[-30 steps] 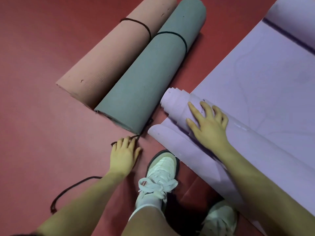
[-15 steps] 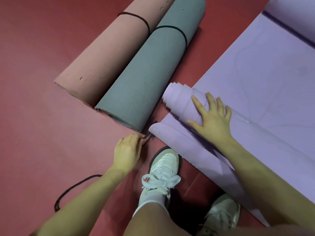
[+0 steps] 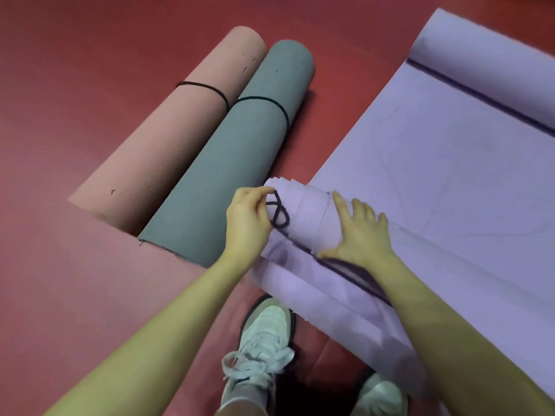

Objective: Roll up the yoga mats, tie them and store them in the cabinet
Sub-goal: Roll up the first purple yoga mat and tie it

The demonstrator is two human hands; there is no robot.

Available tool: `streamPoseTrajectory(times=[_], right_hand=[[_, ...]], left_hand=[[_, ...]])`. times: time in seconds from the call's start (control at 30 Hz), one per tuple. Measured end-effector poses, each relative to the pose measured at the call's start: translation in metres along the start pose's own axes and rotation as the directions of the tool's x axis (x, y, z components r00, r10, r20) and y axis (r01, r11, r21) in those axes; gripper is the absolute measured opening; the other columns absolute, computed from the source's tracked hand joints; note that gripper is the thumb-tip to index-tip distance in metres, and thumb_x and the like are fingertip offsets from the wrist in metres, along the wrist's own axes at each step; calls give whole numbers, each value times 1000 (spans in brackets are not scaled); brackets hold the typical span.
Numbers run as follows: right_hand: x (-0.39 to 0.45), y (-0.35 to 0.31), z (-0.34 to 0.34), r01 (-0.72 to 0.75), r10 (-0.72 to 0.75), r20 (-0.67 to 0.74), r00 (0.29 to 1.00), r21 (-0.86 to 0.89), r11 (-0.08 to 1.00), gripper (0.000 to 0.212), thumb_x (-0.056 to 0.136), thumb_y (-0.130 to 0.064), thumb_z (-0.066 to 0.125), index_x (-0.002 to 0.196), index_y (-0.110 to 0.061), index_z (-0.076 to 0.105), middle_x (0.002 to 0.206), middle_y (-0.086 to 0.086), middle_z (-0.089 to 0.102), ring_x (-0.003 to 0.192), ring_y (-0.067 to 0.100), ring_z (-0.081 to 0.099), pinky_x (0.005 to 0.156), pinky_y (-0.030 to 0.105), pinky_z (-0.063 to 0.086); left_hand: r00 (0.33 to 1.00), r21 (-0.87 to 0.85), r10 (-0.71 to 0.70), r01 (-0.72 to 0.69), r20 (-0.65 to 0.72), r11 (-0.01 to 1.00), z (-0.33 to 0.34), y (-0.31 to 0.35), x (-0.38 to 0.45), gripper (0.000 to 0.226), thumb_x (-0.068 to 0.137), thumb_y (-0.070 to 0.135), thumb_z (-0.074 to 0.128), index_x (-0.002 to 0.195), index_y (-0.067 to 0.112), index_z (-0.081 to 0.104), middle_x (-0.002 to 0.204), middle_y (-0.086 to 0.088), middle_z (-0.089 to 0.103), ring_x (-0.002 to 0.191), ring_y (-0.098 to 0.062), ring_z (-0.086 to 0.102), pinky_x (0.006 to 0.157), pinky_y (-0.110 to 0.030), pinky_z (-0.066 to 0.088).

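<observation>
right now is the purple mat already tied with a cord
No, the purple mat has no cord around it; the left hand only pinches a loose dark cord at its end.

two tied rolled mats (image 3: 210, 151) side by side, left | half-rolled mat (image 3: 420, 181) right | shoes (image 3: 264, 343) in front

One head-worn view, looking steeply down at the floor.
The camera sits close above both forearms, facing forward over the white shoes (image 3: 264, 340) to the red floor (image 3: 75, 280) beyond.
</observation>
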State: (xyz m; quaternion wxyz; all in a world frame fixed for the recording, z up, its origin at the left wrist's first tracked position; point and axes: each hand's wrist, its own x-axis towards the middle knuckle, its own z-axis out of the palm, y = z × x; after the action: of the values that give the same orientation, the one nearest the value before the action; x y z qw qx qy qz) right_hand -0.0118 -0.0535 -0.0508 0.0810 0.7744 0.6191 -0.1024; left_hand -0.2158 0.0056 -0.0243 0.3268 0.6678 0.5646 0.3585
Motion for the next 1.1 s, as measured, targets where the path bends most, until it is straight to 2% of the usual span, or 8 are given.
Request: streamPoseTrajectory(times=[0.1, 0.17, 0.23, 0.4, 0.6, 0.83, 0.97, 1.1], right_hand=[[0, 2, -1, 11, -11, -39, 999, 2, 1000, 126, 53, -79, 65, 152, -30, 4, 145, 8, 31, 129, 28, 35, 102, 48, 29], [-2, 4, -3, 6, -6, -62, 998, 5, 1000, 125, 53, -78, 65, 152, -30, 7, 145, 8, 32, 129, 28, 35, 102, 47, 28], [-5, 10, -11, -7, 11, -126, 992, 32, 999, 124, 50, -78, 66, 152, -29, 13, 143, 9, 36, 126, 29, 38, 100, 47, 29], [-21, 30, -51, -58, 111, -319, 941, 169, 984, 124, 45, -82, 63, 150, -26, 27, 140, 15, 42, 122, 35, 43, 98, 51, 32], [-55, 37, -102, -66, 181, -489, 853, 242, 968, 122, 46, -80, 62, 150, -27, 27, 139, 17, 45, 122, 37, 44, 99, 51, 34], [-104, 68, -183, -66, 319, -573, 755, 418, 906, 118, 46, -80, 55, 150, -40, 17, 145, 6, 40, 132, 27, 36, 109, 46, 30], [-132, 81, -226, 35, 345, -630, 696, 510, 860, 116, 49, -76, 67, 148, -46, 14, 144, -11, 39, 133, 16, 35, 108, 43, 34], [-153, 98, -267, 152, 405, -679, 612, 604, 782, 115, 50, -69, 78, 146, -49, 18, 132, -37, 30, 127, -7, 31, 107, 25, 32]], left_hand=[[986, 49, -159, 156, 47, 986, 18, -14, 3, 27, 94, 3, 43, 102, 3, 68, 92, -8, 54, 95, -30, 55, 73, -21, 35], [976, 29, -207, 206, 60, 978, 24, -19, 0, 21, 95, 13, 43, 89, 3, 60, 87, -10, 49, 94, -19, 52, 75, -29, 37], [975, 27, -215, 214, 56, 977, 25, -17, -2, 33, 95, 27, 44, 112, 3, 60, 107, -16, 48, 92, -2, 41, 90, -28, 39], [994, -41, -77, 74, -80, 996, 14, 9, -6, 70, 88, 49, 38, 143, 6, 39, 123, -4, 30, 112, -27, 43, 100, -51, 38], [978, -196, 129, -96, 164, 976, 19, 74, -15, 85, 80, 63, 36, 147, 10, 31, 131, -9, 35, 114, -14, 37, 108, -30, 32], [919, -355, 218, -94, 327, 930, 16, 162, -5, 83, 72, 72, 41, 142, 57, -2, 143, 14, 43, 127, -11, 33, 106, -28, 25], [848, -463, 300, -73, 438, 883, 28, 219, -6, 87, 70, 68, 52, 135, 68, -5, 132, 9, 55, 125, -11, 45, 82, -16, 48], [842, -595, 422, -158, 336, 788, 32, 281, -3, 92, 71, 56, 57, 140, 63, -3, 116, 10, 63, 121, -20, 44, 100, -54, 41]])
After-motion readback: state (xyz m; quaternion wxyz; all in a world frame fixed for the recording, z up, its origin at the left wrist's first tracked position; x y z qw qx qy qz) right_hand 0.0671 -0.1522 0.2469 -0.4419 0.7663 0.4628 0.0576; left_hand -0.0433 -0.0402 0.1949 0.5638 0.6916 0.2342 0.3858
